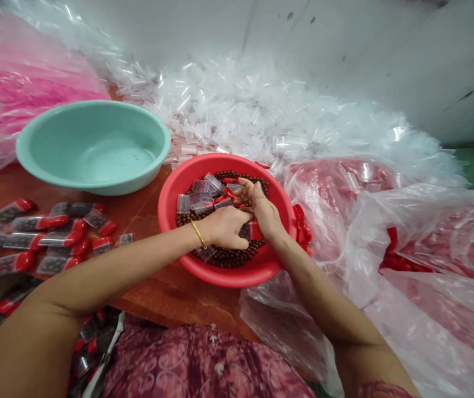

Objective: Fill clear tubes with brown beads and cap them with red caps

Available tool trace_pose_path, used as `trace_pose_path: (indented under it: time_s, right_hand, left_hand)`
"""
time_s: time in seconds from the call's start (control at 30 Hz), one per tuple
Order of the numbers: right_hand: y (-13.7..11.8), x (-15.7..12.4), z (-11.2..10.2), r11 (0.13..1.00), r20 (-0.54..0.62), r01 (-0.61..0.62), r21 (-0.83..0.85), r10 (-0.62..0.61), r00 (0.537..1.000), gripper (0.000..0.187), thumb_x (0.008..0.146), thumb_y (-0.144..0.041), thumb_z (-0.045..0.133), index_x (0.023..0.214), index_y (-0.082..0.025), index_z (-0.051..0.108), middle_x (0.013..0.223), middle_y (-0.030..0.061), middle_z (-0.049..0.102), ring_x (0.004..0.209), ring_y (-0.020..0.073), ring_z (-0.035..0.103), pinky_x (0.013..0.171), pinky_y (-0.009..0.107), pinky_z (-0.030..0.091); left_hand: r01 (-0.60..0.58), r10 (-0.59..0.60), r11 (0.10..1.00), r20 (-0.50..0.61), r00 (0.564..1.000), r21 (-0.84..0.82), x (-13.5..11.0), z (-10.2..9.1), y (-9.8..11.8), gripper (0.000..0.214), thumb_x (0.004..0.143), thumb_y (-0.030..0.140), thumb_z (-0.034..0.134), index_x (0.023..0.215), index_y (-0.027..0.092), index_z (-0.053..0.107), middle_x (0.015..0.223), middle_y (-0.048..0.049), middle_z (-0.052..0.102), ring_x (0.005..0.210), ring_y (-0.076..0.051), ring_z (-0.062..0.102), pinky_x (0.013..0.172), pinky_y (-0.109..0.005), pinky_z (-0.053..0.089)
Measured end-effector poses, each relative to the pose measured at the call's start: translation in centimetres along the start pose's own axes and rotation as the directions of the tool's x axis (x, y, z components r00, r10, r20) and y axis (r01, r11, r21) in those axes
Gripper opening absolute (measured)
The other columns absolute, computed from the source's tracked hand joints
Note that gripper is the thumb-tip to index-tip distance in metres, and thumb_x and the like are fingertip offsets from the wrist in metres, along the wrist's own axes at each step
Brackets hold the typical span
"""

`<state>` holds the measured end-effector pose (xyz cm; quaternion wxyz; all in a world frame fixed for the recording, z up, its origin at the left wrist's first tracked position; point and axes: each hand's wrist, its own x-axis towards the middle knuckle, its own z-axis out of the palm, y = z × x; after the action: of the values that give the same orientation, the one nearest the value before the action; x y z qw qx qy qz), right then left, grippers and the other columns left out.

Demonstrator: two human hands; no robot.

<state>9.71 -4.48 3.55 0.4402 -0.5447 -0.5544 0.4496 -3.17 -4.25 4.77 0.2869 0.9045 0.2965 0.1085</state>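
Left hand (226, 225) and right hand (265, 210) above beads (231, 257)
Tub (166, 204) sat under the fingers (248, 184), likely for reach; any grip was unclear.

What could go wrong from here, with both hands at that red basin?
The red basin sits near the table's front edge, so a bump might tip it and send the small brown beads rolling. Clear plastic pieces lie on those beads, so pressing down might bend them. The left forearm passes close to the red-capped containers; a sweep could knock some aside.
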Motion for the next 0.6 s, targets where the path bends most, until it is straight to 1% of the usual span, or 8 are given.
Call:
trace_pose_path:
  time_s: [0.1, 0.23, 0.3, 0.4, 0.47, 0.5, 0.53, 0.6]
  right_hand:
    - [0.1, -0.5, 0.2, 0.995, 0.033, -0.012, -0.099, 0.016, 0.999, 0.057, 0.09, -0.058, 0.028, 0.124, -0.02, 0.052, 0.109, 0.0064, 0.06, 0.096, 0.0162, 0.056, 0.084, 0.031, 0.047]
    - [-0.3, 0.1, 0.0, 0.997, 0.098, -0.076, -0.021, 0.078, 0.992, 0.076, 0.088, -0.065, 0.003, 0.122, -0.017, 0.052, 0.105, 0.0093, 0.063, 0.093, 0.0174, 0.061, 0.08, 0.031, 0.049]
    - [-0.5, 0.9, -0.6, 0.999, 0.061, -0.032, 0.015, 0.031, 0.998, 0.085, 0.084, -0.069, -0.004, 0.12, -0.017, 0.053, 0.099, 0.0102, 0.064, 0.087, 0.018, 0.062, 0.074, 0.031, 0.051]
    - [-0.6, 2.1, -2.3, 0.999, -0.057, -0.008, -0.032, 0.006, 0.998, 0.072, 0.085, -0.068, 0.013, 0.109, -0.017, 0.059, 0.088, 0.0079, 0.065, 0.074, 0.0165, 0.063, 0.064, 0.028, 0.05]
    - [-0.4, 2.3, -3.5, 0.983, -0.066, -0.027, -0.184, 0.015, 0.998, 0.05, 0.086, -0.055, 0.033, 0.098, -0.017, 0.063, 0.083, 0.0054, 0.066, 0.07, 0.0149, 0.061, 0.062, 0.026, 0.048]
    - [-0.2, 2.3, -4.0, 0.953, -0.044, -0.014, -0.304, 0.0, 0.999, 0.039, 0.085, -0.047, 0.04, 0.094, -0.017, 0.064, 0.082, 0.0046, 0.066, 0.07, 0.0147, 0.061, 0.063, 0.026, 0.048]
    - [-0.1, 2.1, -4.4, 0.896, -0.005, 0.019, -0.443, -0.024, 1.0, 0.03, 0.084, -0.038, 0.045, 0.091, -0.018, 0.065, 0.083, 0.0043, 0.067, 0.072, 0.0151, 0.061, 0.065, 0.026, 0.047]
    - [0.0, 1.8, -4.6, 0.697, 0.12, 0.123, -0.706, -0.054, 0.991, 0.023, 0.083, -0.028, 0.047, 0.09, -0.018, 0.066, 0.09, 0.0051, 0.069, 0.081, 0.0175, 0.062, 0.07, 0.028, 0.047]
  left_hand:
    - [-0.005, 0.002, 0.996, 0.03, 1.0, 0.088, -0.3, 0.4, -0.1, 0.025, 0.064, 0.025, 0.061, 0.086, 0.013, 0.064, 0.074, -0.0074, 0.066, 0.07, -0.023, 0.061, 0.064, -0.031, 0.046]
    - [-0.039, 0.043, 0.997, -0.048, 0.998, 0.074, 0.1, 0.5, 0.0, 0.021, 0.065, 0.025, 0.062, 0.083, 0.015, 0.063, 0.077, -0.0066, 0.067, 0.073, -0.022, 0.061, 0.068, -0.03, 0.046]
    - [-0.02, 0.023, 1.0, -0.129, 0.991, 0.02, 0.0, -0.4, 0.2, 0.019, 0.067, 0.026, 0.061, 0.082, 0.015, 0.063, 0.077, -0.0054, 0.066, 0.071, -0.019, 0.06, 0.067, -0.028, 0.045]
    - [0.074, -0.09, 0.995, -0.266, 0.96, -0.069, -1.9, -3.2, 0.4, 0.022, 0.073, 0.032, 0.06, 0.086, 0.015, 0.063, 0.077, -0.0031, 0.066, 0.069, -0.015, 0.058, 0.065, -0.025, 0.043]
    - [0.205, -0.23, 0.973, -0.363, 0.903, -0.108, -5.1, -5.3, 0.1, 0.027, 0.075, 0.038, 0.059, 0.09, 0.015, 0.062, 0.079, -0.0012, 0.066, 0.069, -0.012, 0.057, 0.066, -0.023, 0.042]
    - [0.302, -0.32, 0.947, -0.412, 0.853, -0.111, -7.2, -6.2, -0.2, 0.029, 0.077, 0.04, 0.058, 0.092, 0.016, 0.062, 0.078, 0.0002, 0.066, 0.069, -0.011, 0.056, 0.066, -0.022, 0.041]
    - [0.42, -0.415, 0.902, -0.453, 0.789, -0.097, -9.6, -6.8, -0.7, 0.03, 0.077, 0.041, 0.057, 0.093, 0.016, 0.061, 0.077, 0.0018, 0.065, 0.069, -0.01, 0.054, 0.066, -0.021, 0.04]
    - [0.668, -0.579, 0.744, -0.516, 0.632, -0.016, -14.9, -7.4, -2.4, 0.031, 0.079, 0.044, 0.055, 0.095, 0.018, 0.059, 0.07, 0.0057, 0.061, 0.067, -0.009, 0.051, 0.065, -0.021, 0.036]
